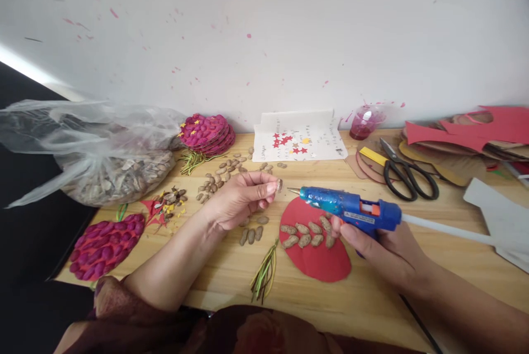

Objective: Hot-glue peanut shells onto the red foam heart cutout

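Head view shows two hands at work above a wooden counter (223, 285), held apart from each other. The left hand (243, 197) pinches one small peanut (279, 184) between thumb and fingers; the peanut is brown and rough, and most of it is covered by the fingertips. The right hand (392, 257) is wrapped around the handle of a glue gun (345, 208). This gun is blue, with a shiny blue-green front part and a small orange piece near its back. Its metal nozzle (293, 190) points to the left, near the peanut, and a whitish glue stick (446, 228) comes out behind.

Below the gun, on the near part of the counter, lies a red card (309, 266) of rounded shape, flat and smooth. Across its middle are tan, wrinkled peanut shells (305, 240) in two slanting rows; at the right, the gun and the hand hide some of this place. Just left of the card lies a bundle of green and yellow strings (266, 271). Farther left and farther away, loose peanuts (212, 183) are scattered.
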